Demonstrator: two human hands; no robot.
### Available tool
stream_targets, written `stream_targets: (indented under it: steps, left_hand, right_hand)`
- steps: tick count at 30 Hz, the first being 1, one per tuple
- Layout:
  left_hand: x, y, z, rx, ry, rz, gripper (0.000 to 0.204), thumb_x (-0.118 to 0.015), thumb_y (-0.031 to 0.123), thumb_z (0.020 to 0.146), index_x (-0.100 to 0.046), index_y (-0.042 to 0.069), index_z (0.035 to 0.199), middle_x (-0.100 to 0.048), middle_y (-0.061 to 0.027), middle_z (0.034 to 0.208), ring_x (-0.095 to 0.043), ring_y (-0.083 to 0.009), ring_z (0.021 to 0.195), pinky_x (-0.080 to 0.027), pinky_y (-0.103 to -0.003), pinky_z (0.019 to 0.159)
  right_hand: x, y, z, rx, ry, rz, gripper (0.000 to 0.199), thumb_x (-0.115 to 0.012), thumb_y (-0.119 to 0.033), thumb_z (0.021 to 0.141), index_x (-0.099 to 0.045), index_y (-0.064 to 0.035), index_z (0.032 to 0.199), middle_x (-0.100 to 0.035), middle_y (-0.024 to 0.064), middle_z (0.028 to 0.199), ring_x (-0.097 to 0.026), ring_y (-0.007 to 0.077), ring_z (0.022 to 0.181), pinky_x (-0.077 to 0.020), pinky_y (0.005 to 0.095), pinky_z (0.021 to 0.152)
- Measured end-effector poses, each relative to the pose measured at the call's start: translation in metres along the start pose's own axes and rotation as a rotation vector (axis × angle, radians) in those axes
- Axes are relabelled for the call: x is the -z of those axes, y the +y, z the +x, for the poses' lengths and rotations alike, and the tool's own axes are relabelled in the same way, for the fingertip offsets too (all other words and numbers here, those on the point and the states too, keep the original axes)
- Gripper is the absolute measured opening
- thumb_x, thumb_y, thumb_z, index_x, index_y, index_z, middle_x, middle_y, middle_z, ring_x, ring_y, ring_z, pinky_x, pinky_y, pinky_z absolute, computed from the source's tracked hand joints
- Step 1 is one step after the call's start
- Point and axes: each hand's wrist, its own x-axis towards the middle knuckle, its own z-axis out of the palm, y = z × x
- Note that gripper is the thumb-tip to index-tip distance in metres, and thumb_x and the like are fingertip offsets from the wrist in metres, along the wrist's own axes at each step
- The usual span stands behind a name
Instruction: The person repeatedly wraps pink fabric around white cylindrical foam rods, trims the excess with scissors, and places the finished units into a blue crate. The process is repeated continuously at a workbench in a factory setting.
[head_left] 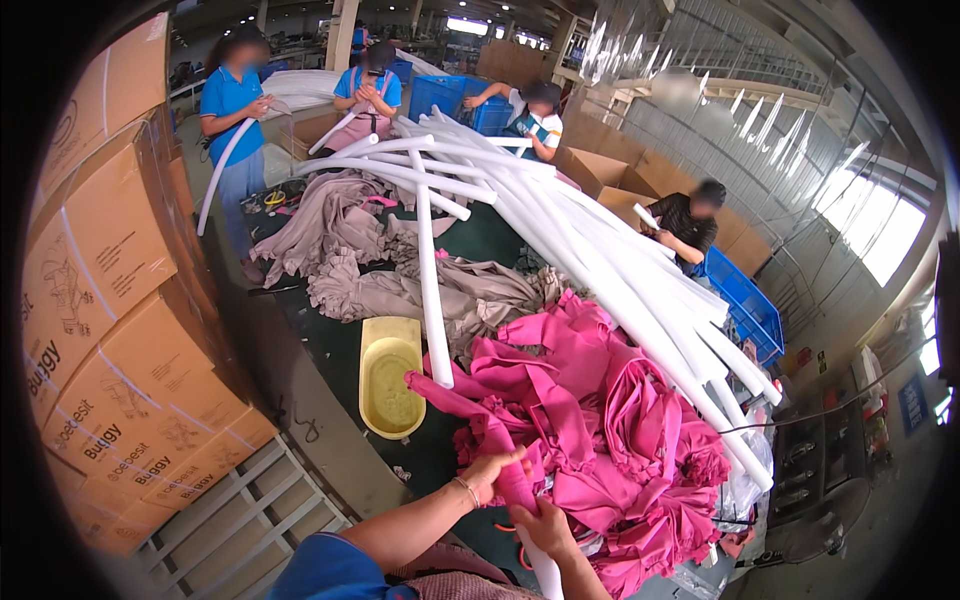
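Both hands (515,495) gripping pink cover (590,400) near table edge (330,430).

Boxes (110,330) stacked at left, tray (388,378) centre, fabric heap (600,440) lower right, foam tubes (560,230) across the upper middle.

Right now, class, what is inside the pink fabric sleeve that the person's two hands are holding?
A white foam tube pokes out below the right hand. The left hand grips the pink sleeve higher up. How far the tube runs inside is covered by fabric.
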Motion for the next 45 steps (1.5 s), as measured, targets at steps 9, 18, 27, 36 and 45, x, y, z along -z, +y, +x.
stream_targets:
  steps: [9,18,27,36,45]
  left_hand:
    - [0.009,-0.008,-0.004,0.003,0.03,0.105,0.028,-0.072,0.021,0.087,-0.059,0.004,0.105,-0.065,-0.0123,0.099,-0.067,-0.03,0.096,-0.056,-0.047,0.085]
    - [-0.031,0.034,-0.029,-0.21,-0.097,0.152,0.031,-0.071,0.014,0.086,-0.056,0.005,0.111,-0.064,-0.011,0.098,-0.068,-0.0281,0.087,-0.057,-0.044,0.077]
    - [-0.031,0.055,-0.027,-0.308,0.059,0.162,0.025,-0.074,0.016,0.085,-0.06,0.003,0.101,-0.066,-0.012,0.091,-0.069,-0.0275,0.082,-0.058,-0.042,0.075]
    - [-0.037,0.083,-0.031,-0.386,0.012,0.195,0.025,-0.069,0.014,0.088,-0.057,0.005,0.108,-0.065,-0.0116,0.102,-0.067,-0.0287,0.098,-0.055,-0.044,0.086]
    - [-0.031,0.058,-0.047,-0.236,-0.056,0.053,0.031,-0.073,0.022,0.087,-0.058,0.004,0.109,-0.065,-0.0111,0.103,-0.066,-0.0273,0.101,-0.054,-0.045,0.087]
  right_hand:
    - [-0.02,0.024,0.02,0.312,0.2,-0.188,0.035,-0.069,-0.032,0.086,-0.065,0.0021,0.092,-0.068,0.0131,0.073,-0.066,0.0167,0.07,-0.0506,0.0347,0.063]
    - [-0.013,-0.049,0.009,0.447,0.22,0.009,0.036,-0.07,-0.033,0.088,-0.064,0.0027,0.092,-0.068,0.0182,0.073,-0.069,0.0304,0.07,-0.0523,0.0374,0.064]
    - [-0.017,-0.035,-0.008,0.497,0.268,-0.167,0.037,-0.07,-0.034,0.087,-0.062,0.0013,0.089,-0.065,0.0205,0.07,-0.068,0.0348,0.066,-0.0505,0.0406,0.059]
    - [-0.019,-0.037,0.001,0.568,0.36,-0.236,0.036,-0.072,-0.032,0.084,-0.061,0.0013,0.089,-0.063,0.0213,0.066,-0.066,0.0382,0.064,-0.0498,0.043,0.057]
    - [-0.018,-0.053,0.011,0.593,0.386,-0.294,0.036,-0.075,-0.033,0.081,-0.063,-0.0011,0.092,-0.064,0.0196,0.066,-0.065,0.0377,0.062,-0.0503,0.0439,0.056]
